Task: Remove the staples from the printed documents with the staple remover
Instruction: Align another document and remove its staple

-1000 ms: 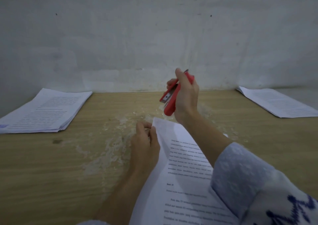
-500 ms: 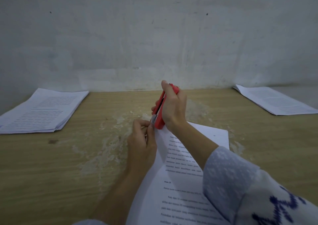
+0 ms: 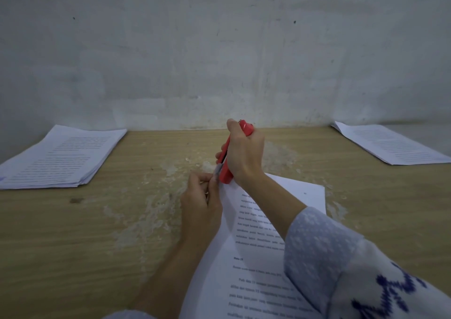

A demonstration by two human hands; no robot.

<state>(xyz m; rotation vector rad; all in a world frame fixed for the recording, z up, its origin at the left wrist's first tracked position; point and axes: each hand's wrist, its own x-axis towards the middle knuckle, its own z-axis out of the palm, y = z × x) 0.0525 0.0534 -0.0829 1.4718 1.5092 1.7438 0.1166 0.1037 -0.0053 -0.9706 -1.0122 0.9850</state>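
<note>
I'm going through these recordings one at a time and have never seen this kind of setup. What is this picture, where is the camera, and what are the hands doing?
No machine is here: a person works with bare hands, and the single camera sits on their head, looking forward and down.

The right hand grips a red staple remover, held nearly upright with its lower tip at the top left corner of a printed document. The left hand pinches that same corner. No staple is clear enough to see.

All this lies on a wooden table against a pale wall. A thick stack of printed pages rests at the far left, and a thinner set of printed pages at the far right. The table's middle looks scuffed and whitish.
</note>
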